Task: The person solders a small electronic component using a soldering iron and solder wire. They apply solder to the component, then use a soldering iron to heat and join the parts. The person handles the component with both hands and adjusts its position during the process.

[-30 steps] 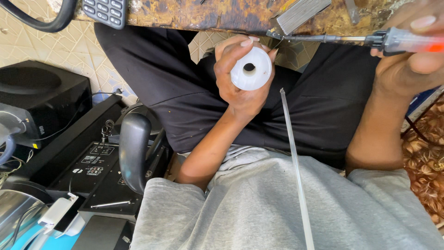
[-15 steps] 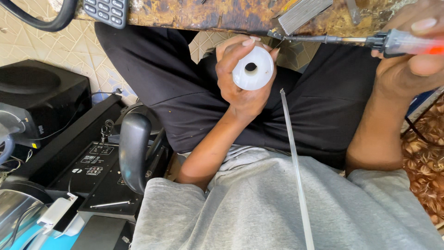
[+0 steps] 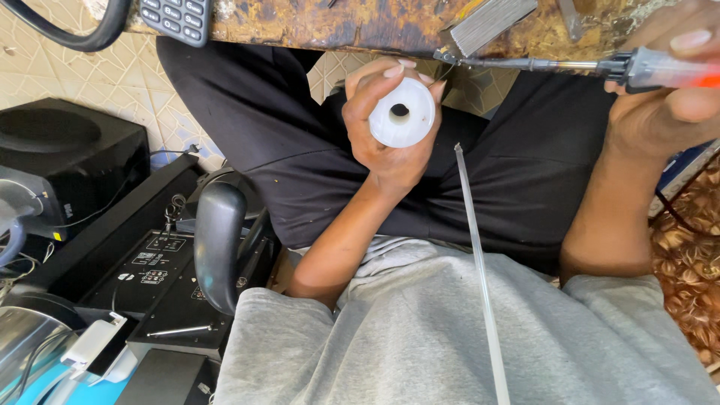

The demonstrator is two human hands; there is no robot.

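Head view, looking down at the lap: the left hand [image 3: 386,131] is up in front of the body, fingers curled around a white plastic spool with a dark centre hole [image 3: 401,112], its round face turned toward the camera. That hand is grasping the spool firmly, thumb and fingertips over its upper rim. Just above it runs the scarred brown wooden worktop [image 3: 337,26]. From the spool's right side a thin silvery strand [image 3: 480,277] drops away from the hand, down across the black trousers [image 3: 300,150] and the grey shirt [image 3: 465,337].

Over to the right, the right hand [image 3: 667,97] is closed around the clear handle with an orange end of a soldering iron with a black collar and long metal shaft [image 3: 600,67]. The shaft points toward the left hand, and its tip sits just above and to the right of the spool, at the worktop's edge, touching a small grey metal block [image 3: 487,22] there.

Well to the left of the left hand, down on the floor, a black speaker box [image 3: 67,165], and nearer, a black open amplifier chassis [image 3: 165,277]. A dark keypad [image 3: 180,11] lies on the worktop up beyond the left hand.
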